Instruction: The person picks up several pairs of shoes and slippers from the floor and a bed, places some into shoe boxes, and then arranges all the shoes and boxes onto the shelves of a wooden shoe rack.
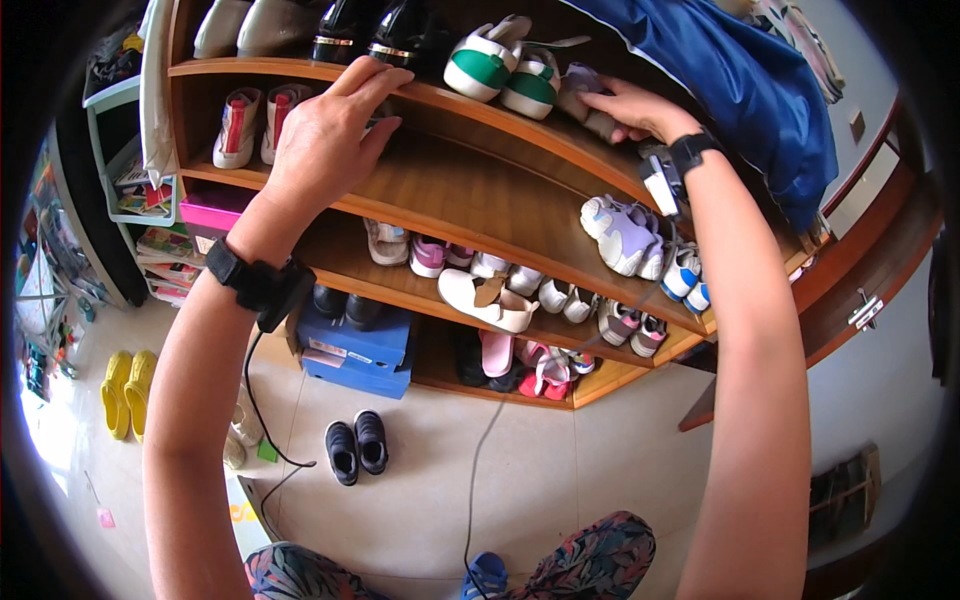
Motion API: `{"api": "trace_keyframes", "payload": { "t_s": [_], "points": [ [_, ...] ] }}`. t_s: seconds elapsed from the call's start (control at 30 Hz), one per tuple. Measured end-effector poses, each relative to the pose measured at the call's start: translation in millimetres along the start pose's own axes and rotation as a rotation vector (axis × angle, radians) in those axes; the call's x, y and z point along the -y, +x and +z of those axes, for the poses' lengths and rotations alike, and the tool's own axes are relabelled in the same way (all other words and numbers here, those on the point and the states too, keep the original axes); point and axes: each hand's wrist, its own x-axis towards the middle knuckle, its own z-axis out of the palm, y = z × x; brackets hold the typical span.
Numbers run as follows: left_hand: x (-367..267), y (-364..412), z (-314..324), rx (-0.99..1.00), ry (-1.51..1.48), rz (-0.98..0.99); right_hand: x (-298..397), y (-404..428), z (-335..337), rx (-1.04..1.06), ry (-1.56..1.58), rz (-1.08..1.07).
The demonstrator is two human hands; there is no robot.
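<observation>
My right hand [637,109] reaches onto the upper shelf, its fingers and thumb around a lavender and grey sneaker [576,88]. Part of that shoe is hidden behind the fingers. Beside it stand white sneakers with green heels [480,67]. My left hand [322,131] is at the front edge of the same shelf [247,67], holding no shoe, its thumb apart from the fingers. Just above its fingertips are glossy black shoes with gold-coloured heel trim [391,37]. One shelf down, a pair of lavender and white sneakers [626,236] sits near the right end.
Lower shelves carry more footwear, including a white strap shoe [484,300] jutting over an edge. Blue shoeboxes [356,349] stand below. Dark slip-on shoes [356,448] and yellow clogs [127,394] lie on the floor. Blue fabric [742,90] hangs beside my right arm; cables trail from both wrists.
</observation>
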Motion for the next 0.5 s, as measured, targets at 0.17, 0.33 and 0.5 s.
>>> {"api": "trace_keyframes", "payload": {
  "t_s": [0.17,0.33,0.5],
  "points": [
    [8.0,-0.6,2.8,0.054,0.031,0.011,-8.9,13.9,-4.9,0.055,-0.059,0.068],
    [8.7,-1.7,-0.7,0.057,0.054,-0.016,-44.0,-20.9,-31.2,0.146,-0.064,0.068],
    [-2.2,-0.8,4.9,0.03,0.049,-0.043,-60.1,-22.8,-16.4,0.045,-0.107,-0.04]
  ]
}}
